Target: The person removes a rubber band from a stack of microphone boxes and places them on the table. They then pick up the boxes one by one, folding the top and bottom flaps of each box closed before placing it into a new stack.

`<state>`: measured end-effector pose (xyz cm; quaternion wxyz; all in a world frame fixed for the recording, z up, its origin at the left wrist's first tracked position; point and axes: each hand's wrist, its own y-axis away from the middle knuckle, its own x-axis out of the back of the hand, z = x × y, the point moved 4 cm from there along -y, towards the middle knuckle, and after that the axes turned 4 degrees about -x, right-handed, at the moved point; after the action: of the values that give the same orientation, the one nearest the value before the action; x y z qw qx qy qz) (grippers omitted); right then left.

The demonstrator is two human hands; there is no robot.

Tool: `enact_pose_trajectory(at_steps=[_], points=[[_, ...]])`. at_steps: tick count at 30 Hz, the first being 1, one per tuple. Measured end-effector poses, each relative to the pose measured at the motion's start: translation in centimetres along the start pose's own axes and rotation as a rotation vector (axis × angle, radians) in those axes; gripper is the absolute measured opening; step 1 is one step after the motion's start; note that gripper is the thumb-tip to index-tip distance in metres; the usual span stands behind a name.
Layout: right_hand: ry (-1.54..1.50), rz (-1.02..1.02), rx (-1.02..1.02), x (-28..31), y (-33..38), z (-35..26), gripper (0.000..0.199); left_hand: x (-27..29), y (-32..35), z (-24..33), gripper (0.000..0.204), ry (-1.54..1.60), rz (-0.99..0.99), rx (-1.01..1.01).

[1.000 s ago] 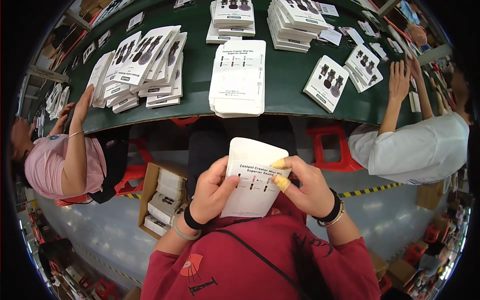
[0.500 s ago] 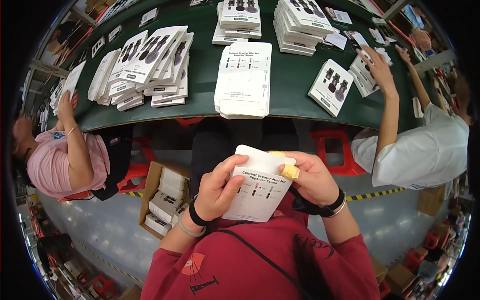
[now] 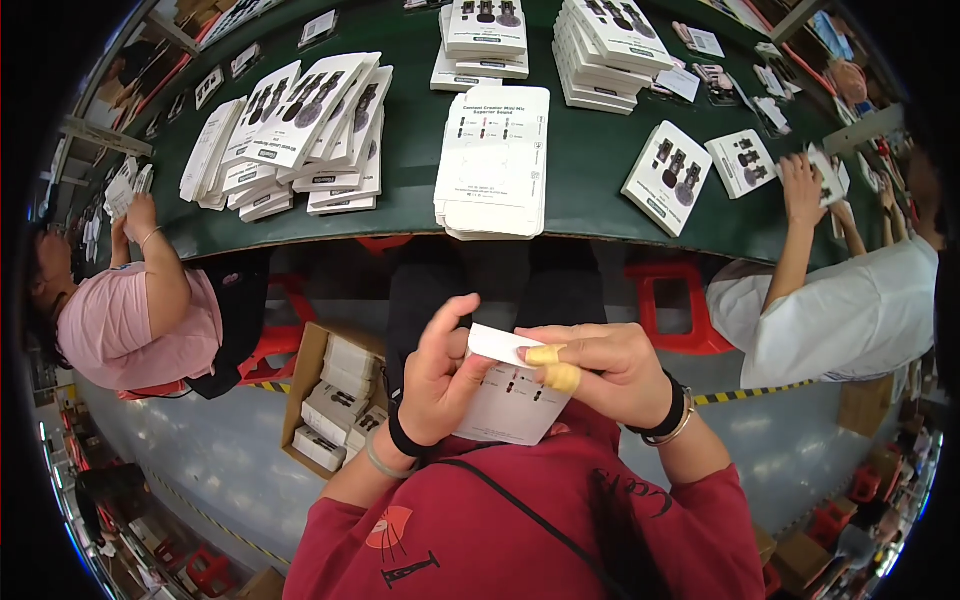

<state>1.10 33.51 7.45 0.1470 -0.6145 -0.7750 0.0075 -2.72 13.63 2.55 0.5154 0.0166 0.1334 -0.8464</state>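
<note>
Both my hands hold one flat white printed carton in front of my chest, below the table edge. My left hand grips its left side with the thumb on the face. My right hand, with yellow tape on two fingers, bends the carton's top flap over. On the green table straight ahead lies a stack of the same white cartons.
Fanned piles of printed boxes lie at the table's left, more stacks at the back and single boxes to the right. A person in pink works at left, one in white at right. An open cardboard box and red stools stand on the floor.
The carton's top flap has been folded down by my right hand, and both hands have shifted slightly lower and closer together. The person at right moved a hand along the table.
</note>
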Motion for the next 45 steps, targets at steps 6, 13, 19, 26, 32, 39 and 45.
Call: enact_pose_trajectory(at_steps=[6,13,19,26,32,39,45], points=[[0.238,0.001,-0.148,-0.3,-0.4,-1.7,0.028,0.7,-2.2,2.7,0.038,-0.510,-0.320,-0.136],[0.211,-0.021,-0.178,-0.3,-0.2,-2.3,0.029,0.7,-5.1,3.6,0.020,-0.181,-0.502,0.394],[0.087,-0.025,-0.264,-0.1,0.0,-1.8,0.031,-0.4,-5.0,2.0,0.007,0.171,-0.378,0.499],[-0.220,0.011,-0.421,-0.1,0.4,-0.1,0.017,0.2,-3.8,2.8,0.010,-0.298,-0.427,-0.028],[-0.560,0.047,-0.495,-0.8,1.5,1.4,0.016,0.3,-2.9,1.6,0.014,-0.171,-0.318,-0.047],[-0.065,-0.021,-0.513,0.5,1.9,-0.3,0.031,-0.6,-3.7,0.9,0.014,-0.026,-0.131,0.028],[0.181,0.547,-0.222,8.0,3.5,-4.5,0.039,0.0,-10.7,3.1,0.021,-0.295,0.036,0.022]])
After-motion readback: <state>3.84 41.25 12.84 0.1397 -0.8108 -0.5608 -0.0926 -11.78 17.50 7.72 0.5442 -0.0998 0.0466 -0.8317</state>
